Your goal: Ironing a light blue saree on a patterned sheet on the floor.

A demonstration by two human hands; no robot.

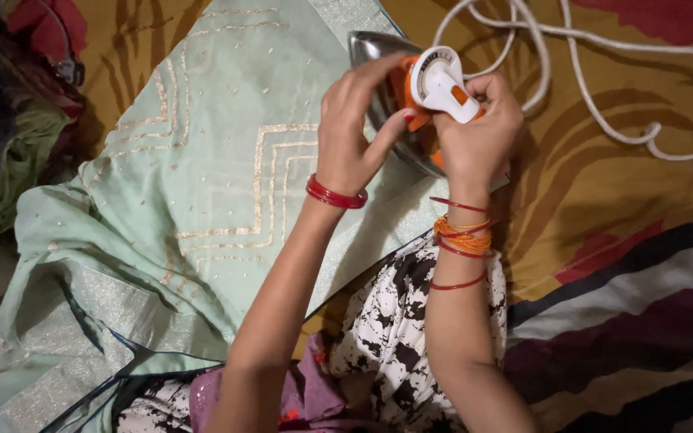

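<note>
Iron [399,88]: orange-and-white body, shiny metal soleplate turned partly up and toward the left. Held above the top edge of the cloth [202,184], tilted, not resting flat.

Dial [435,76]: round white knob on the iron's top, facing the camera.

Right hand [479,132]: closed around the orange body from below and the right, fingers wrapped, carrying the weight.

Left hand [350,132]: fingers curled against the soleplate side and the orange body, thumb near the dial; a steadying pinch, not a full clasp.

Cord [571,72]: thick white cable, looped loosely over the bedsheet [603,184] at upper right, running back to the iron.

Cloth: pale green, soft, with gold zigzag trim, spread under both forearms.

Handling, as judged: iron is rigid and probably heavy for its bulk, weight low in the metal plate. Plate is smooth, slippery, and possibly hot; best avoided. Safest hold is the plastic body or handle. Cord is limp and may drag or snag. Cloth is light and creases easily.

Other: red and orange bangles [463,236] on both wrists; heap of clothes [18,120] at left.
</note>
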